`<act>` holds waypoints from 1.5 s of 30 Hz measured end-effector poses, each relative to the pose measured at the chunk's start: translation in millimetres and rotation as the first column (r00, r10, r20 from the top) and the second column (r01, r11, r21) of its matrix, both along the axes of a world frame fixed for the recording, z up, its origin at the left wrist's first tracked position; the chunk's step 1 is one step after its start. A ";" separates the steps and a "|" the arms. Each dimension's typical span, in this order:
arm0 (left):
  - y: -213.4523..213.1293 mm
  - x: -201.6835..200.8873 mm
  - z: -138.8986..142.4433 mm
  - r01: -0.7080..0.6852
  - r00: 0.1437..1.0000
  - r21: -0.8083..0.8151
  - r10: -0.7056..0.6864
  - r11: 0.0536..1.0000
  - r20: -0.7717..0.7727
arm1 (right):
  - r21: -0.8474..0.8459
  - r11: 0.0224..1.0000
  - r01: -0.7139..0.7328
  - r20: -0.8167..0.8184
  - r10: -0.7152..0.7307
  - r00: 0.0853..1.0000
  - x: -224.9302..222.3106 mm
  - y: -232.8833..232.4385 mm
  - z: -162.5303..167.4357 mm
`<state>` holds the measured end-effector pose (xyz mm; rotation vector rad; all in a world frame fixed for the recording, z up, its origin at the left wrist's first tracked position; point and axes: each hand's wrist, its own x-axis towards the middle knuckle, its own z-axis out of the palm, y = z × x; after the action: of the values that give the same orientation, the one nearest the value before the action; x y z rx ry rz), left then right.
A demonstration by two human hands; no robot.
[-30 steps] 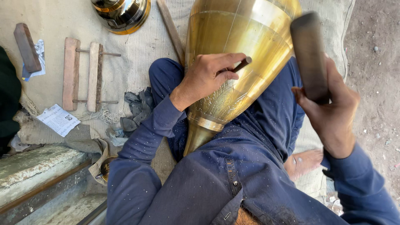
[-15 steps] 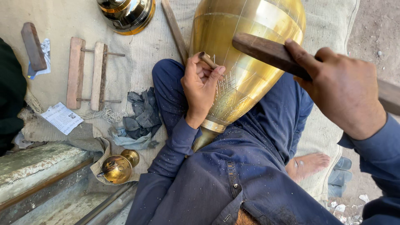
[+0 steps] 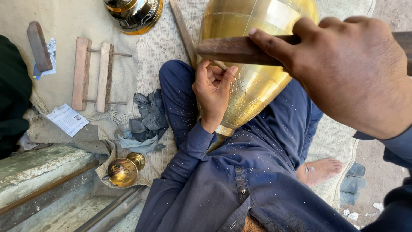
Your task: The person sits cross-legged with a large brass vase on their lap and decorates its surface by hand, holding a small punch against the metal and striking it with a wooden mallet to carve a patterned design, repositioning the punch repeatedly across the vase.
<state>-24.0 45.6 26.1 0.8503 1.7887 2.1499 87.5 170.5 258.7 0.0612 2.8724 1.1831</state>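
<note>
While the big brass vessel (image 3: 257, 56) is lying tilted across the lap, the left hand (image 3: 213, 92) is pinching something small against its side, hard to tell what, and the right hand (image 3: 352, 71) is gripping a wooden mallet (image 3: 234, 49). Vessel is looking heavy, stiff, slick, easily dented; bracing near the narrow neck seems best. Woven mat (image 3: 165, 43) is covering the ground.

Big vase (image 3: 257, 81) on your lap, everything else off to your left on the mat (image 3: 159, 47).

Your left hand (image 3: 212, 92) rests on the vase's left side, and your right hand (image 3: 352, 68) holds the wooden bar (image 3: 234, 49) across it. Rags (image 3: 146, 118) lie just left of your leg, the wooden frame (image 3: 92, 73) further left, and the small pot (image 3: 122, 169) nearer you.
</note>
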 end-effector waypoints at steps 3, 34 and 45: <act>-1.4 -1.1 -0.6 0.045 0.999 0.028 -0.046 0.999 0.012 | -0.170 0.985 -0.015 -0.058 0.005 0.998 -13.9 -7.4 10.7; 38.2 -81.0 33.9 0.639 0.483 -0.379 -0.733 0.669 -0.479 | -0.921 0.381 -0.087 -0.343 -0.682 0.646 127.0 -21.5 -145.6; 38.7 -75.9 44.0 0.623 0.431 -0.484 -0.786 0.615 -0.443 | -0.833 0.553 -0.004 -0.403 -0.602 0.690 136.7 -17.0 -182.4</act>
<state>-99.9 84.3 70.1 1.9853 1.4098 1.0852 224.3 153.4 76.3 1.1535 3.3917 -0.3855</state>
